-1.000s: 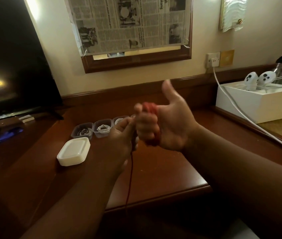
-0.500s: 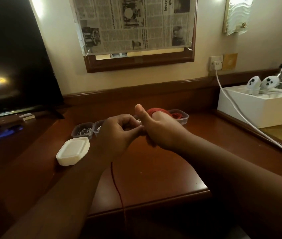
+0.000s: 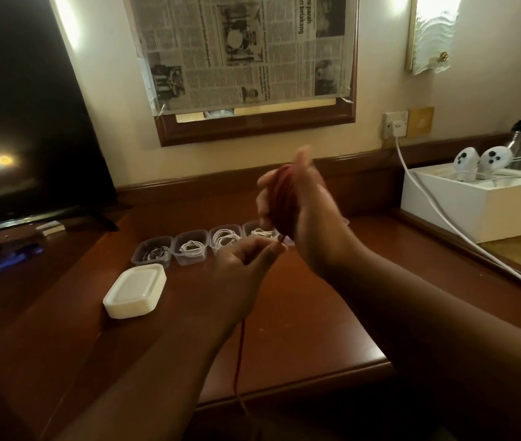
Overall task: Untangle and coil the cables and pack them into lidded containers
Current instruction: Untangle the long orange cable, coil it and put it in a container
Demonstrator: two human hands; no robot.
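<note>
A red cable (image 3: 281, 198) is wound in loops around my right hand (image 3: 303, 211), which is raised above the desk and blurred. My left hand (image 3: 246, 259) pinches the same cable just below, and its loose tail (image 3: 239, 361) hangs down past the desk's front edge. Behind my hands stands a row of several clear open containers (image 3: 190, 248), each holding a coiled white cable. A stack of white lids (image 3: 135, 291) lies in front of the row at the left.
A dark TV screen (image 3: 23, 122) fills the left side. A white box (image 3: 475, 205) with two white devices sits at the right, and a white power cord (image 3: 437, 218) runs from the wall socket across the desk's right edge. The wooden desk (image 3: 300, 329) ends close to me.
My right hand has risen and turned with the red loops around it. My left hand has dropped lower and keeps its pinch on the cable. The view has shifted slightly.
</note>
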